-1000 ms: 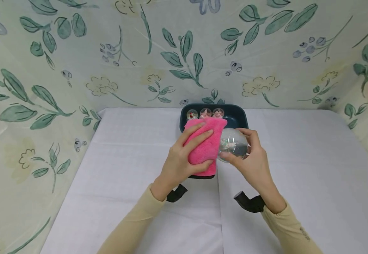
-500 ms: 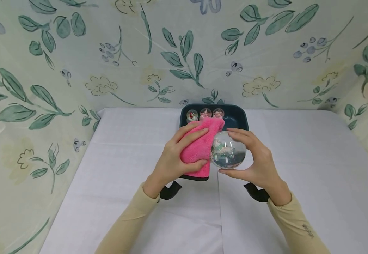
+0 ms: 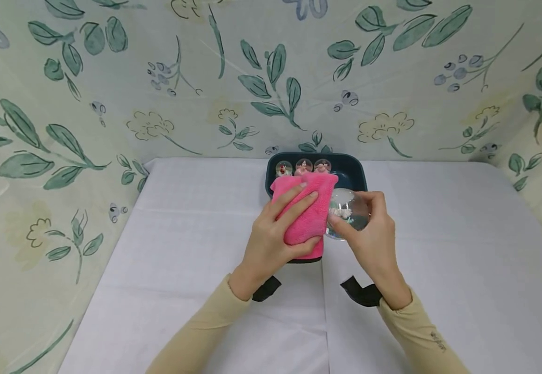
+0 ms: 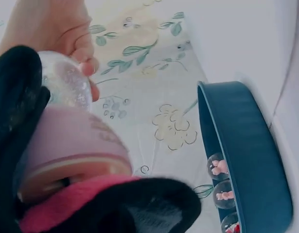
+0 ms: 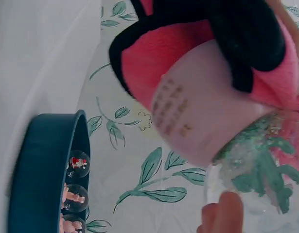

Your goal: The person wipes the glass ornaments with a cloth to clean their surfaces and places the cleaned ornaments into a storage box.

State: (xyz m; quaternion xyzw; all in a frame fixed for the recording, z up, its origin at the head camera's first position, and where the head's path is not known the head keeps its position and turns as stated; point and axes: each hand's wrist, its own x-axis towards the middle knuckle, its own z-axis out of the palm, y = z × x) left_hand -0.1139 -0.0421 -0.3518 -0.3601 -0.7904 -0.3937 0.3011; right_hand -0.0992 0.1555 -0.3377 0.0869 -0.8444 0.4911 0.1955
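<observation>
Over the middle of the table, a large snow globe lies tilted on its side between both hands. My left hand grips a fluffy pink cloth with black trim, wrapped about the globe's base. That base shows pale pink with gold lettering in the right wrist view. My right hand holds the clear dome from the right, thumb across its near side. Green figures and glitter show inside the dome. From the left wrist, the base's underside appears just above the cloth.
Behind the hands, a dark teal tray stands against the floral backdrop. Three small snow globes are lined up in its left part, partly hidden by the cloth. White fabric covers the table.
The globe swung slightly left and nearer, then back right and away. My right fingers opened wider around the dome midway, with the thumb underneath, then the thumb returned to its near side.
</observation>
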